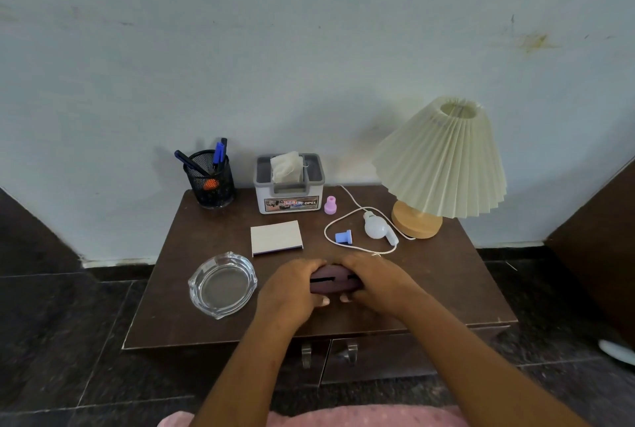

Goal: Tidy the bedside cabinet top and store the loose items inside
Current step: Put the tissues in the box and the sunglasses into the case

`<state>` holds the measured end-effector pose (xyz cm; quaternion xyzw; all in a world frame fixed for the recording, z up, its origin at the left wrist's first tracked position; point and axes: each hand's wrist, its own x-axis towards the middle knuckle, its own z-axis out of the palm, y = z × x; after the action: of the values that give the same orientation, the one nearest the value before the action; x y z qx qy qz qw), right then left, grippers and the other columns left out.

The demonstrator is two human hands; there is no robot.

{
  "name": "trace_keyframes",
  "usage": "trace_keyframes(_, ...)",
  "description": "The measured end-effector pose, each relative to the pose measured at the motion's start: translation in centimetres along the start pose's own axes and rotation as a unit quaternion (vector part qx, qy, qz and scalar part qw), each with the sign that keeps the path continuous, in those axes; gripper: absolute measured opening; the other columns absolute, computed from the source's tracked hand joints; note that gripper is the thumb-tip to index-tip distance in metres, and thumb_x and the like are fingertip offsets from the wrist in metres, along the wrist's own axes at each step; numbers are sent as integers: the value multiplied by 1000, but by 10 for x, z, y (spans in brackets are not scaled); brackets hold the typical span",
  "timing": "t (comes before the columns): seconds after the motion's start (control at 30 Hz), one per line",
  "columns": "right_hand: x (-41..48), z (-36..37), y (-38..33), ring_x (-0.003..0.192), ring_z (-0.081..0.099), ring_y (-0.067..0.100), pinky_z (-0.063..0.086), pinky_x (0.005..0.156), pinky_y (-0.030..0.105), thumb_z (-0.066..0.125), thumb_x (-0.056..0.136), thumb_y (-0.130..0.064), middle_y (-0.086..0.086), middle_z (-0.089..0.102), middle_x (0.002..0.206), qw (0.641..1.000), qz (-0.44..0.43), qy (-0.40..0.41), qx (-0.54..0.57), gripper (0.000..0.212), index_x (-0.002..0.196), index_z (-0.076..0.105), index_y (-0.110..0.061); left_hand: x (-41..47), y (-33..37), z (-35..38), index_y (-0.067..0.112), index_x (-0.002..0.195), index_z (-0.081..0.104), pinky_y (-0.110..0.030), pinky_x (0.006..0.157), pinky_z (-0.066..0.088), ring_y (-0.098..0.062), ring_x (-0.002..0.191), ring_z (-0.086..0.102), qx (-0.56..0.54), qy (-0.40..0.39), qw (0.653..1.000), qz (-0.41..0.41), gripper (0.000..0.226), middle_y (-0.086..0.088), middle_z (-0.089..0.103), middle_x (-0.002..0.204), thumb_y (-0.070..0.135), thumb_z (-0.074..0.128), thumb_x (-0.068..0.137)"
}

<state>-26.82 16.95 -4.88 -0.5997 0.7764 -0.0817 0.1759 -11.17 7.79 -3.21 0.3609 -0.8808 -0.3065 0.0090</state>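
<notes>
Two hands clamped on one small mauve case (335,280) at lower centre of the frame, left hand (290,285) on its left end, right hand (376,280) on its right end. Fingers curled over the far edge, thumbs tucked under the near edge, so closed around it from both sides; a dark slit visible between them. Long axis of the case running left to right across the frame, parallel to the cabinet's front edge, both hands equally near. Resting on or just above the cabinet top (171,306); cannot tell which. Directly below in the frame, two metal door handles (328,354), doors apparently closed, so probably one hand needed free for opening before any storing.

Left of the hands, a glass ashtray (222,284), close but apart. Beyond, at centre, a small white notepad (276,238). Right of it, a blue plastic cap (343,237) inside a loop of white lamp cord (347,217), beside a loose white bulb (376,225). Further up, a pink cap (330,205) just beside the tissue box (289,191). Against the wall, a mesh pen holder (210,179) upper left, a pleated-shade lamp (441,165) upper right.
</notes>
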Motion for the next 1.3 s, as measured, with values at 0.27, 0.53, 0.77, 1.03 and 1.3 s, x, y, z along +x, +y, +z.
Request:
trace_keyframes(0.27, -2, -4, 0, 108, 55, 19, 47, 93, 37, 64, 78, -30, -1, 61, 119, 999, 4, -20, 38, 43, 120, 52, -28, -2, 3, -2, 36, 138, 42, -29, 103, 35, -15, 128, 45, 38, 7, 999, 25, 58, 7, 50, 139, 34, 63, 84)
trace_keyframes(0.53, -10, -10, 9, 89, 57, -2, 46, 75, 16, 75, 55, -58, -21, 56, 99, 980, 21, -32, 196, 52, 100, 48, -57, 0, 10, 3, 30, 138, 46, -19, 110, 23, -7, 131, 38, 11, 30, 993, 112, 54, 9, 47, 141, 23, 61, 87)
trace_keyframes(0.77, -17, -11, 24, 117, 36, 20, 45, 94, 38, 69, 60, -66, -3, 45, 123, 997, 75, 17, -23, 82, 127, 42, -29, 5, 11, 18, 32, 142, 38, -24, 113, 21, -10, 138, 31, 27, 47, 995, 88, 59, 9, 38, 149, 17, 58, 89)
trace_keyframes(1.03, -17, 17, 21, 119, 39, 22, 43, 95, 37, 56, 70, -71, -1, 42, 130, 986, 55, 89, -133, 79, 132, 36, -28, 1, 6, 38, 30, 149, 20, -33, 117, 22, -15, 145, 17, 56, 18, 997, 57, 63, 7, 19, 158, 27, 50, 94)
trace_keyframes(1.3, -11, 36, 19, 111, 49, 24, 45, 85, 42, 38, 63, -84, -4, 53, 123, 965, 74, 209, -139, 84, 128, 50, -31, -7, -32, 64, 37, 148, 19, -28, 113, 27, -9, 144, 18, -12, 99, 989, 107, 62, 10, 15, 158, 38, 48, 93)
